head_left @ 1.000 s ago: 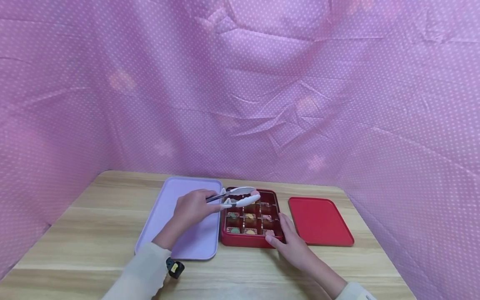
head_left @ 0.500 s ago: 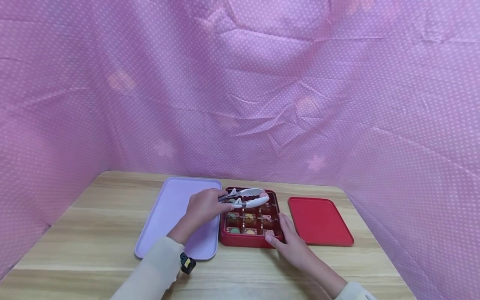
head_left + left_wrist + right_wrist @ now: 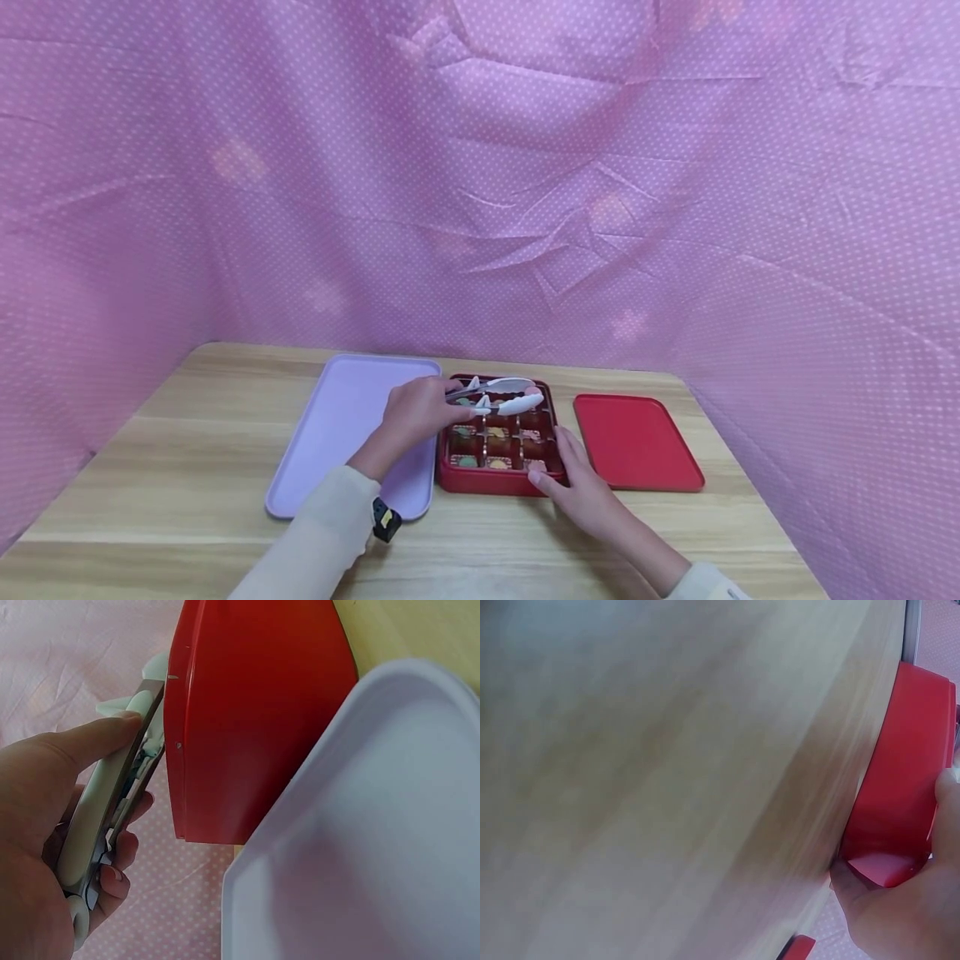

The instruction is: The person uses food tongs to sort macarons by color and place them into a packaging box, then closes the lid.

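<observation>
In the head view my left hand (image 3: pixel 420 408) holds white-tipped kitchen tongs (image 3: pixel 519 405) above the back right of a red box (image 3: pixel 487 482). A small pink sweet (image 3: pixel 532 391) sits at the tips of the tongs. The left wrist view shows the thumb and curled fingers round the tongs' pale handle (image 3: pixel 97 806), beside the box's red wall (image 3: pixel 255 727). Gold dividers split the box into compartments, with green, yellow (image 3: pixel 498 464) and pink sweets in several. My right hand (image 3: pixel 588 500) grips the box's front right corner, thumb on the front wall, fingers along the side.
Left of the box lies a lilac tray (image 3: pixel 352 400), its edge close to the box and partly under my left forearm. A flat red lid (image 3: pixel 637 442) rests to the right. Pink dotted cloth (image 3: pixel 480 208) hangs around the wooden table (image 3: pixel 172 467).
My left hand has moved to the right, carrying the tongs and pink sweet over the box toward its back right. My right hand has stayed at the box's corner.
</observation>
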The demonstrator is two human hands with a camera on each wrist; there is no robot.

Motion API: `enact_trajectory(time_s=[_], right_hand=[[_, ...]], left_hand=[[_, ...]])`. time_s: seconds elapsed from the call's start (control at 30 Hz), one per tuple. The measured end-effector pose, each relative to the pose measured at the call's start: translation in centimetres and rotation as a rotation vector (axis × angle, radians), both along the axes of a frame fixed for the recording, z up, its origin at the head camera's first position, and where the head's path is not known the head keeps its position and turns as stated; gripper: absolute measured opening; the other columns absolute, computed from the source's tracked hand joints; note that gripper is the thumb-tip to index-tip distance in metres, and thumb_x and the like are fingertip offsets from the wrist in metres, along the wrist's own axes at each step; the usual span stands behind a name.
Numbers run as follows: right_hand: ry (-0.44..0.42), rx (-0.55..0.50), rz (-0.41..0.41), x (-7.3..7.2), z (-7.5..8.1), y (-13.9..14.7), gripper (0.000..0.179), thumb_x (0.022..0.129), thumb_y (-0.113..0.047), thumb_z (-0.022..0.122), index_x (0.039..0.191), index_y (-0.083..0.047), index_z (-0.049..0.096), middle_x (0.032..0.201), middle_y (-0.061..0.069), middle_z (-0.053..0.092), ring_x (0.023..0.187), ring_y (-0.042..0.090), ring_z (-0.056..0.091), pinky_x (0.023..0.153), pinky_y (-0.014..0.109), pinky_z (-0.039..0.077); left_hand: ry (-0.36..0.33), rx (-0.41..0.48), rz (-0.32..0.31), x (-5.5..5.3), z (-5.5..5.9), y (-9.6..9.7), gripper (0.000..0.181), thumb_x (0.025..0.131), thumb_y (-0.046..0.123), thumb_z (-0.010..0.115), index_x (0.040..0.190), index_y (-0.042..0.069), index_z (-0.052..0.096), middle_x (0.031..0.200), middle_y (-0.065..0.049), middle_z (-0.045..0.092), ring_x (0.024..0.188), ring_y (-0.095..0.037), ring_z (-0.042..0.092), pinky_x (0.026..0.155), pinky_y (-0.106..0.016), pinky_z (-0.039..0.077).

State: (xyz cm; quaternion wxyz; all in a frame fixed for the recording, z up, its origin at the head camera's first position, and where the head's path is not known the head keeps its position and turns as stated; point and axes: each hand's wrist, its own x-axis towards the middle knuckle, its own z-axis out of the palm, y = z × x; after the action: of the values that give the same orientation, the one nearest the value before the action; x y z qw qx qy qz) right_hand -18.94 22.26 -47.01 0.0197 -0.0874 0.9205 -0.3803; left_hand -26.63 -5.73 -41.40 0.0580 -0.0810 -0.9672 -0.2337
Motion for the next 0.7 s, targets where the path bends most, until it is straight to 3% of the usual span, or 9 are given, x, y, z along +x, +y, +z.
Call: enact_trajectory(time_s=[0.07,0.27,0.5,0.7], right_hand=[[-0.003,0.000,-0.004,0.03,-0.01,0.02,0.091,0.092,-0.058,0.065,0.163,-0.027,0.017,0.169,0.003,0.016,0.152,0.033,0.025,0.115,0.063,0.031],[-0.001,0.006,-0.004,0.07,0.05,0.03,0.090,0.093,-0.056,0.065,0.163,-0.026,0.017,0.169,0.004,0.016,0.152,0.034,0.025,0.115,0.064,0.031],[-0.004,0.007,-0.003,0.08,0.03,0.10,0.090,0.093,-0.055,0.065,0.163,-0.025,0.016,0.169,0.004,0.015,0.153,0.033,0.024,0.116,0.062,0.030],[0.006,0.011,-0.001,0.02,-0.03,0.21,0.091,0.093,-0.056,0.065,0.163,-0.023,0.016,0.169,0.005,0.015,0.153,0.034,0.024,0.116,0.063,0.030]], left_hand=[[-0.002,0.001,0.001,-0.08,-0.09,0.05,0.057,0.078,0.059,0.078,0.126,0.028,0.072,0.114,0.002,0.074,0.100,-0.021,0.066,0.086,-0.049,0.048],[-0.027,0.024,0.001,-0.21,-0.33,-0.07,0.056,0.076,0.062,0.078,0.121,0.028,0.074,0.084,0.004,0.065,0.079,-0.018,0.056,0.079,-0.044,0.044],[-0.044,0.049,0.021,0.03,-0.11,-0.38,0.062,0.075,0.061,0.080,0.125,0.025,0.072,0.103,0.003,0.072,0.087,-0.018,0.059,0.087,-0.049,0.046],[-0.034,0.055,0.025,0.23,0.06,-0.78,0.063,0.075,0.061,0.080,0.126,0.025,0.072,0.106,0.003,0.073,0.089,-0.018,0.061,0.085,-0.048,0.047]])
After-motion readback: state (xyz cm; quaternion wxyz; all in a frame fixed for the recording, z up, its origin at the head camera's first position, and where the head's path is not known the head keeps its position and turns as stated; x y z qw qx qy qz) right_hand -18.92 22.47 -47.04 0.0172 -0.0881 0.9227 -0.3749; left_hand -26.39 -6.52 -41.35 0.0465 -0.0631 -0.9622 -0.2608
